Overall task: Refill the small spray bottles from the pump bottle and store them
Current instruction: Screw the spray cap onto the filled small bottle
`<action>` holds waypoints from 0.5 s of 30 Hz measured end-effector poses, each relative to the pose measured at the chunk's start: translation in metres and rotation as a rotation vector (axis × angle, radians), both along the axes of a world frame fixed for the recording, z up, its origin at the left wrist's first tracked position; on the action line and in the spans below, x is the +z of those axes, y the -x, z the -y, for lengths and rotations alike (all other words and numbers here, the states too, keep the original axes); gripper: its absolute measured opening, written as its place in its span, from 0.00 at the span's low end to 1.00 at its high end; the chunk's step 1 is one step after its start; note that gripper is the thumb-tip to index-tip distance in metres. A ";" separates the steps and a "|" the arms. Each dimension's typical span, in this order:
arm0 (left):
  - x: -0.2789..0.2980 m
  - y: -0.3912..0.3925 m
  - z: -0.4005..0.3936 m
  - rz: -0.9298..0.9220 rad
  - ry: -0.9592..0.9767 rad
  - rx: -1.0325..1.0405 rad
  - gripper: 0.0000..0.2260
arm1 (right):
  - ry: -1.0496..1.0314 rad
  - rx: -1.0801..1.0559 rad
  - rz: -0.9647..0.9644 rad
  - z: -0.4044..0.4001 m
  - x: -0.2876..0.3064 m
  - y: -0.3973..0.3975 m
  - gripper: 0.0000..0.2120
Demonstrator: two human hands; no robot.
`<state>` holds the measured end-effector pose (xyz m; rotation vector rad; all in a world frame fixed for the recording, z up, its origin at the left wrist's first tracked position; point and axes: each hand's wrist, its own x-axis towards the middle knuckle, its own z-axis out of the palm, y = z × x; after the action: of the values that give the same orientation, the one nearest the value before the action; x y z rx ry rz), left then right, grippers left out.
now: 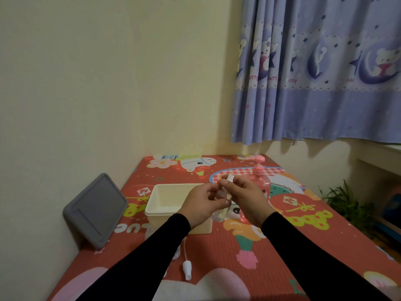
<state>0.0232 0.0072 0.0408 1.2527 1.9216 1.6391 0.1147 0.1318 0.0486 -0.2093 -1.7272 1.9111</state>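
My left hand [202, 205] grips the body of a small clear spray bottle [221, 193] above the table. My right hand [247, 197] pinches its white spray head [230, 178] at the top. Behind my right hand stands the pink pump bottle [260, 177], partly hidden. A cream storage box [156, 205] sits open just left of and below my hands. Another white spray head with its tube [187, 269] lies loose on the table near me. A second clear bottle [219, 216] peeks out below my left hand.
A grey tablet-like panel [96, 210] leans against the wall at the left. The table wears a red cartoon-print cloth [282, 242]. A blue curtain [314, 72] hangs at the right, with a green plant [345, 203] below it.
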 end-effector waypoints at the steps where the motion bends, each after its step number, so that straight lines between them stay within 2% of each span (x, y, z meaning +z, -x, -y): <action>1: 0.000 0.001 0.000 0.010 -0.004 -0.001 0.13 | 0.018 0.017 0.004 0.000 0.000 0.000 0.25; 4: 0.001 0.003 0.002 0.029 -0.006 0.013 0.15 | 0.094 0.048 0.012 -0.003 0.000 -0.001 0.12; 9: 0.000 0.006 0.002 -0.006 0.019 0.057 0.17 | -0.080 -0.042 0.047 -0.006 -0.002 -0.001 0.12; 13: 0.001 0.003 0.001 -0.041 0.021 0.044 0.15 | -0.061 -0.105 0.064 -0.004 -0.002 0.002 0.15; 15: 0.003 0.001 0.000 -0.049 0.018 0.036 0.13 | -0.056 -0.079 0.039 -0.003 -0.002 0.003 0.12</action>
<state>0.0217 0.0069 0.0435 1.2696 1.9947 1.6194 0.1118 0.1348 0.0468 -0.2908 -1.7692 1.8107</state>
